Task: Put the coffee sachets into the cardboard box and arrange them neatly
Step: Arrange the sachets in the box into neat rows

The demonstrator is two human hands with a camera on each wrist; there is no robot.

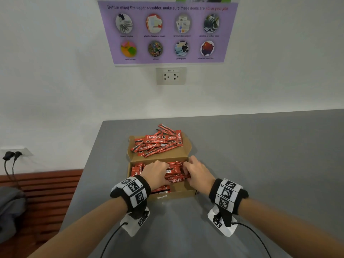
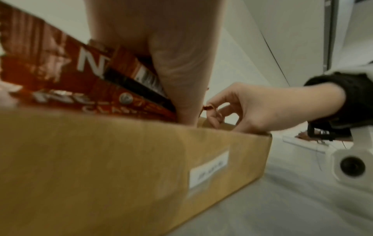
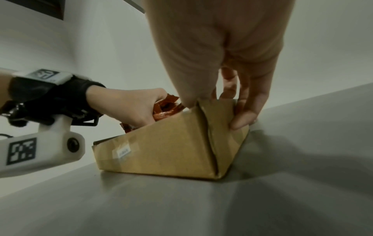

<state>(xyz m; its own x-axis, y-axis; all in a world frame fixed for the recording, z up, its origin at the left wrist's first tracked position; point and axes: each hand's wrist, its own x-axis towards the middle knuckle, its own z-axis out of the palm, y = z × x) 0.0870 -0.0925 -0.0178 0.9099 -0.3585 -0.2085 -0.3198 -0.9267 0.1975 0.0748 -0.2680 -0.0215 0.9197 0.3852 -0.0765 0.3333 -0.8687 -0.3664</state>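
Observation:
An open cardboard box [image 1: 178,191] sits on the grey table in front of me, its lid flap [image 1: 187,151] folded back flat. Several red coffee sachets [image 1: 158,144] lie in a loose pile on that flap. More sachets [image 1: 176,174] lie lengthwise inside the box. My left hand [image 1: 163,173] is in the box, fingers curled round a bunch of them. My right hand [image 1: 186,171] pinches the sachets' right ends at the box's right corner. In the right wrist view, one fingertip [image 3: 244,121] presses the outside of the box wall [image 3: 171,148]. The left wrist view shows sachets [image 2: 60,71] against my left hand [image 2: 181,79].
The table's left edge [image 1: 93,155] drops to a wooden slatted bench [image 1: 46,192] with grey cloth. The wall stands right behind the flap, carrying a socket [image 1: 171,76] and a purple poster [image 1: 167,32]. Grey tabletop [image 1: 260,155] stretches to the right. Cables trail from both wrist cameras.

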